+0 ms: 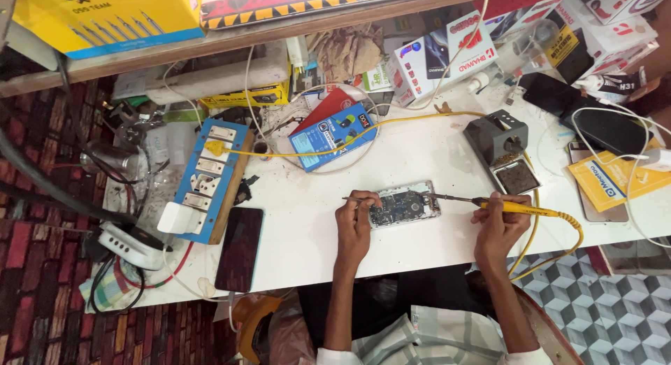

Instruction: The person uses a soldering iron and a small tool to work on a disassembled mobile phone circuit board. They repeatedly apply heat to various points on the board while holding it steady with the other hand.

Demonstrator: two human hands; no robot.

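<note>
The opened phone (404, 205) lies near the front edge of the white table (419, 155). The left hand (355, 222) is closed on thin tweezers (360, 200) at the phone's left end; the right hand (500, 222) grips a yellow soldering iron (503, 206), its tip at the phone's right end. Good work here probably means resting both wrists on the table, touching only the joint, and keeping the yellow cord (552, 246) slack.

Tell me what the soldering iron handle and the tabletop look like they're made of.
The soldering iron in the right hand has what looks like a smooth yellow plastic handle and a thin dark metal tip. The tabletop looks like white laminate, flat and matte, with scuffs and stains; it could be painted board.
</note>
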